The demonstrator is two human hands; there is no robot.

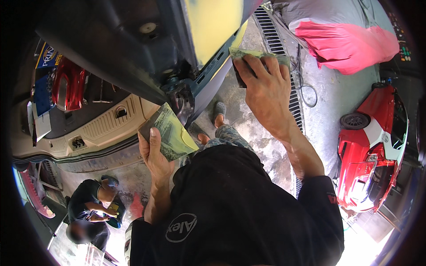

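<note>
My left hand (156, 157) grips a square, flat putty plate (171, 133) by its edge, thumb on top. Yellow-green putty is smeared over the plate, thicker toward its right corner. My right hand (269, 93) is closed on a thin, flat putty spreader (240, 54), with fingers bent over its face and yellow-green residue along its top. It is just right of a raised dark car panel (120, 48), whose outer side carries a broad yellow putty patch (213, 29). Whether the spreader touches the panel I cannot tell.
The car's beige trunk sill (113, 117) is at left, with a red tail light (69, 84) inside. Another person (91, 204) crouches at lower left. A floor grate (268, 29), a hose (309, 95), a covered vehicle (346, 42) and a red car (368, 146) lie at right.
</note>
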